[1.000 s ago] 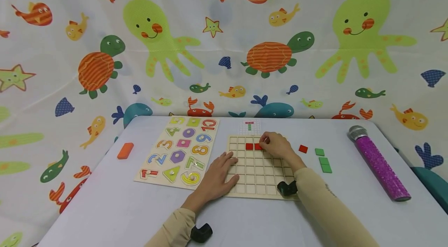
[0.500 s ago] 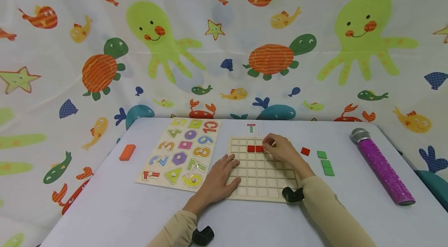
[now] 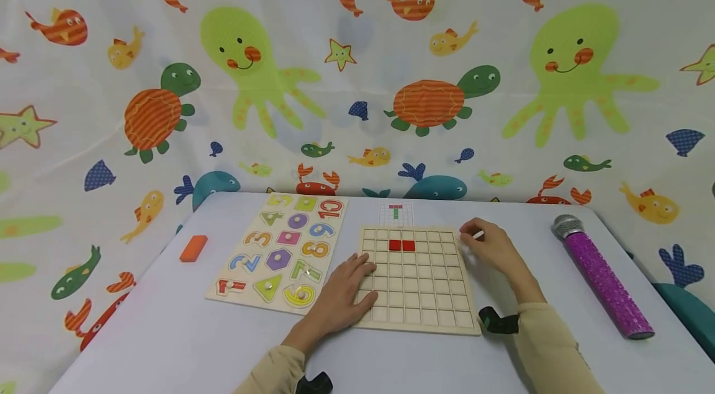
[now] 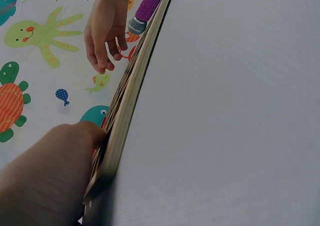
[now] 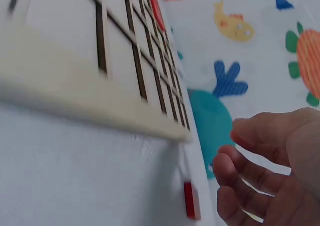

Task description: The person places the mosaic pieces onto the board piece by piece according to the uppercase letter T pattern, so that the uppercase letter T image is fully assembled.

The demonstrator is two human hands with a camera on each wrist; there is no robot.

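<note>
My left hand (image 3: 339, 298) rests on the left side of a pale wooden grid board (image 3: 416, 304), fingers spread. In the left wrist view its thumb lies by the board's edge (image 4: 127, 108). Two red square tiles (image 3: 401, 246) lie side by side in the second row of the grid. Just beyond the board's right edge hovers my right hand (image 3: 494, 248), fingers loosely bent and holding nothing. A loose red tile (image 5: 190, 200) lies on the table beside that hand in the right wrist view. In the head view the hand hides it, and the green tiles too.
Behind the board lies a small card (image 3: 396, 214) with a red and green T pattern. A number and shape puzzle (image 3: 279, 251) stands to the left, with an orange block (image 3: 193, 249) beyond it. On the right lies a purple glitter microphone (image 3: 606, 279).
My right hand has let go of the second red tile and moved right, off the board, over the loose tiles. My left hand has stayed on the board.
</note>
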